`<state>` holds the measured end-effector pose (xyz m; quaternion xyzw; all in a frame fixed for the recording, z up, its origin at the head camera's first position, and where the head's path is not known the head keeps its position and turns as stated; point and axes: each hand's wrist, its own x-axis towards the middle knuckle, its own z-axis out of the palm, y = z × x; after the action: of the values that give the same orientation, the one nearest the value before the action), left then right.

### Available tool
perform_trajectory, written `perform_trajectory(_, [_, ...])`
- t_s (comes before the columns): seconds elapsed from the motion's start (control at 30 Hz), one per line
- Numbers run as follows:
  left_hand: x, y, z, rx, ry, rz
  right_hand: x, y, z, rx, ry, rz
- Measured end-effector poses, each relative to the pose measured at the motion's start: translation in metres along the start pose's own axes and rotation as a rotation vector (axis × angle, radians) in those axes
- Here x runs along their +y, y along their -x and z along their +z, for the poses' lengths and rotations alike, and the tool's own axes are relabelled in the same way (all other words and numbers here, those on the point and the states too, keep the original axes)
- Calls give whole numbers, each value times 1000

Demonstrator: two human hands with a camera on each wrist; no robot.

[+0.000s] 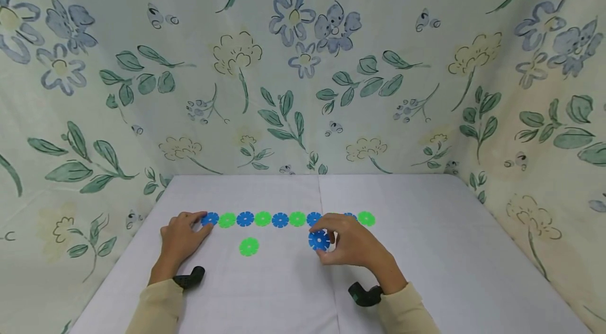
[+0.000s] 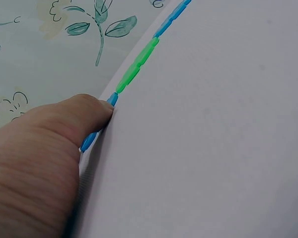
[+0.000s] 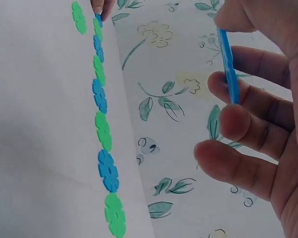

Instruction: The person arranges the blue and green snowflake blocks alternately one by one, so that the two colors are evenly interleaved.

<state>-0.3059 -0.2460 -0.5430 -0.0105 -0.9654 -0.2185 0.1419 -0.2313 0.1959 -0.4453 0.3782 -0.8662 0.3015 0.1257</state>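
A row of notched plastic discs, alternating blue and green, runs left to right across the white table. My left hand [image 1: 182, 238] is at the row's left end, thumb and index finger at the edges of the leftmost blue disc [image 1: 210, 219]; in the left wrist view the thumb [image 2: 92, 116] overlaps this disc. Raised in front of the row, my right hand [image 1: 352, 242] pinches another blue notched disc [image 1: 319, 240] between thumb and fingers. Seen edge-on in the right wrist view, that held disc [image 3: 229, 69] stands clear of the table. The right hand covers part of the row.
A single green disc [image 1: 249, 246] lies in front of the row, between the hands. The row's right end is a green disc [image 1: 366, 219]. Behind the white table [image 1: 426, 260] and along its sides hangs a floral cloth [image 1: 303, 113]. Each wrist wears a black device [image 1: 365, 294].
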Motion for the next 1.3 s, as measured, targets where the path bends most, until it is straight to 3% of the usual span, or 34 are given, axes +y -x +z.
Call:
perform_trajectory(0.27, [0,-1,2,6,3,-4,16,8,-26,133,21,-33])
perform_trajectory(0.67, [-2,-1,3,9,-6,-1,40,26,-55,281,126,60])
perform_trajectory(1.0, [1,-1,2,4,-3,-16,63,39,-63,360,171,89])
perform_trajectory(1.3, [-1,-1,3,9,-10,-2,85,50,-56,448,279,229])
